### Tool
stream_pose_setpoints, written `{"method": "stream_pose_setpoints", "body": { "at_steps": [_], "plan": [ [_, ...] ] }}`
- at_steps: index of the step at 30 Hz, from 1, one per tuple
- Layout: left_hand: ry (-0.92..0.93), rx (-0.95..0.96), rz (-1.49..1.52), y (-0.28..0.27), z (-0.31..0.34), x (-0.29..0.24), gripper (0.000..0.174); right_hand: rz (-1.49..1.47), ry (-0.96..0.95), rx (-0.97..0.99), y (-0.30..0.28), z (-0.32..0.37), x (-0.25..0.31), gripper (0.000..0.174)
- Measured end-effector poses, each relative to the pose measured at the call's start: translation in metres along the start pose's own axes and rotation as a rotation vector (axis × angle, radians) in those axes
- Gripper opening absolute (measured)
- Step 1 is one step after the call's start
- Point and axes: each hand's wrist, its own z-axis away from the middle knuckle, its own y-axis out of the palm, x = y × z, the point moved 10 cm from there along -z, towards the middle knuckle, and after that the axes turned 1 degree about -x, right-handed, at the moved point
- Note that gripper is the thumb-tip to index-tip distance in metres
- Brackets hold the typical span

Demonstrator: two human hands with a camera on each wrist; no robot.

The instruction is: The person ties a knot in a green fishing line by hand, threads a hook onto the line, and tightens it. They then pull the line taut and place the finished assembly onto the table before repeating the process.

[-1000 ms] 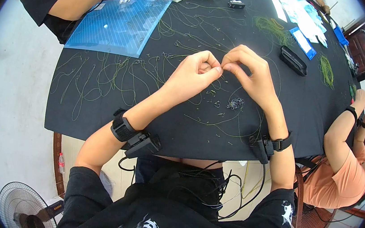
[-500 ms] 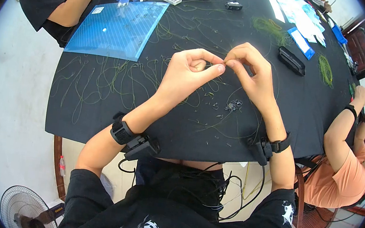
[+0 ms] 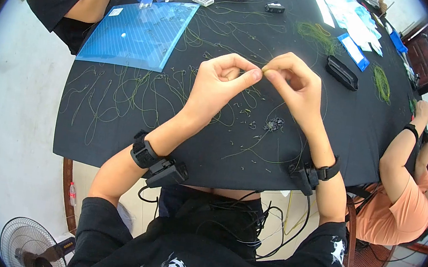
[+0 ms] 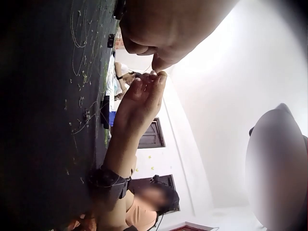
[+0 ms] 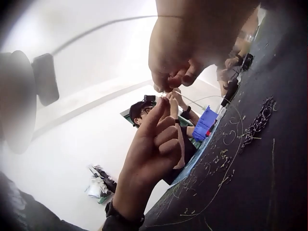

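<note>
Fine green line held at both hands' fingertips above the table

We find the fine green line (image 3: pixel 263 71) between the two hands, above the black tabletop (image 3: pixel 107 145); most of it is hidden by fingers. The left hand (image 3: pixel 219 81) pinches it narrowly with thumb and forefinger, its other fingers curled. The right hand (image 3: pixel 297 87) pinches it likewise, the fingertips of both hands nearly meeting.

Nearer the person than the hands, we note a heap of small dark metal pieces (image 3: pixel 274 124) lying on the tabletop. Loose strands (image 3: pixel 140 88) spread to the left, some beside a translucent blue folder (image 3: pixel 138 32). Right of the right hand we record an open black case (image 3: pixel 342 72) and, farther right, a green coil (image 3: pixel 382 84). A person in an orange shirt (image 3: pixel 395 215) sits at the right.
</note>
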Motion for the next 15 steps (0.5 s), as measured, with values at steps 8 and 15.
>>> {"method": "stream_pose_setpoints", "body": {
  "at_steps": [8,15],
  "plan": [
    [0.032,-0.068,-0.016,-0.006,0.0,-0.005,0.013,-0.375,0.118,-0.013,0.003,0.001,-0.005,0.028],
    [0.13,-0.074,-0.097,-0.007,0.0,-0.011,0.012,-0.339,0.105,-0.015,0.001,0.001,-0.004,0.03]
  ]
}}
